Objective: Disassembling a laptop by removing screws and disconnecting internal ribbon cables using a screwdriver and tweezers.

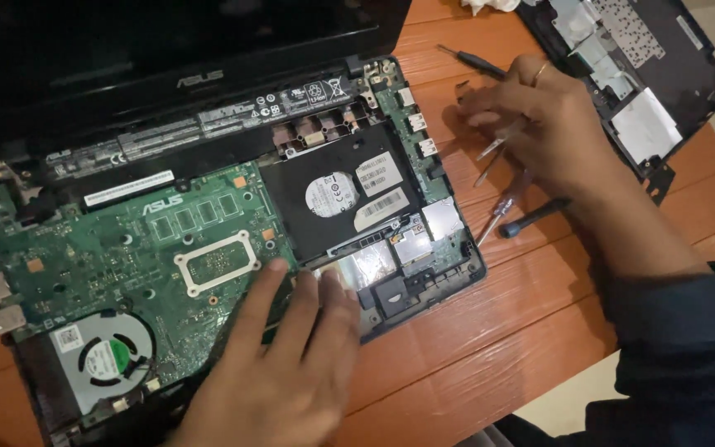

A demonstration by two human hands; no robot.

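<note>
Nearest, the left hand (279,372) is laid flat and open, holding nothing, on the opened laptop's green circuit board (126,257), fingertips just below the black hard drive (345,194). Farther right, the right hand (531,124) is curled over loose screwdrivers (502,207) on the orange worktop (490,331); their shafts slant toward the laptop.

An opened laptop (208,240) lies on an orange wooden table (490,331), its green board, fan (109,358) and black hard drive (345,194) bared. The left hand (279,372) rests flat on the board below the drive; the right hand (531,124) touches screwdrivers (498,211) lying beside the laptop, near a removed black cover (647,74)
</note>
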